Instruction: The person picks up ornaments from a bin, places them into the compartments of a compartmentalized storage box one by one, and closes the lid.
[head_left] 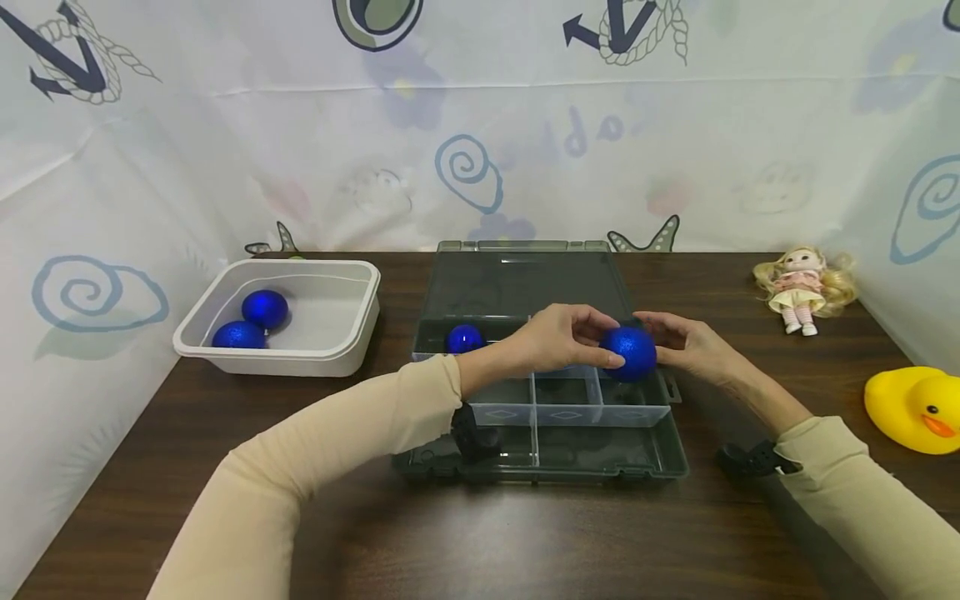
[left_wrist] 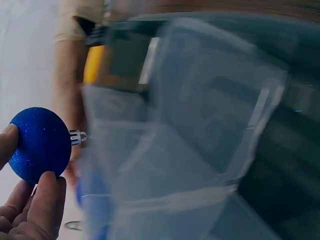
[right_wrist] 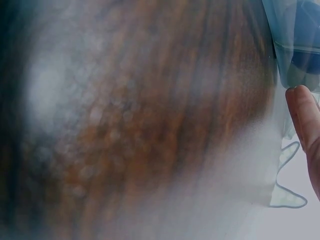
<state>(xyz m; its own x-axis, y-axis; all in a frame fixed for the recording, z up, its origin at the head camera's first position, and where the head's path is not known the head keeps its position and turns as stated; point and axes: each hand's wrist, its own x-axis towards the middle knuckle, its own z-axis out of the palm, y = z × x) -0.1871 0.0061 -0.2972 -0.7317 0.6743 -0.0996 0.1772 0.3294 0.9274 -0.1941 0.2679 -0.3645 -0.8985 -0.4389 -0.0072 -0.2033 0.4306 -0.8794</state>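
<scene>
Pinched between thumb and fingertips of my left hand [head_left: 566,337] is a glittery blue ball [head_left: 630,353], held over the right part of the clear divided tray [head_left: 603,415]. The left wrist view shows the same ball [left_wrist: 40,145] with a silver cap, and the left fingers [left_wrist: 45,205] around it. My right hand [head_left: 693,346] is at the ball's right side, fingers extended; whether it touches the ball is unclear. In the right wrist view its fingers [right_wrist: 305,112] lie beside translucent plastic with a blue shape behind. A shiny blue ball [head_left: 465,338] sits at the tray's left.
The tray belongs to a dark green see-through case [head_left: 525,283] with its lid laid back. To the left, a white bin [head_left: 348,337] holds two blue balls [head_left: 265,309]. A doll [head_left: 801,287] and a yellow duck [head_left: 911,410] are at the right.
</scene>
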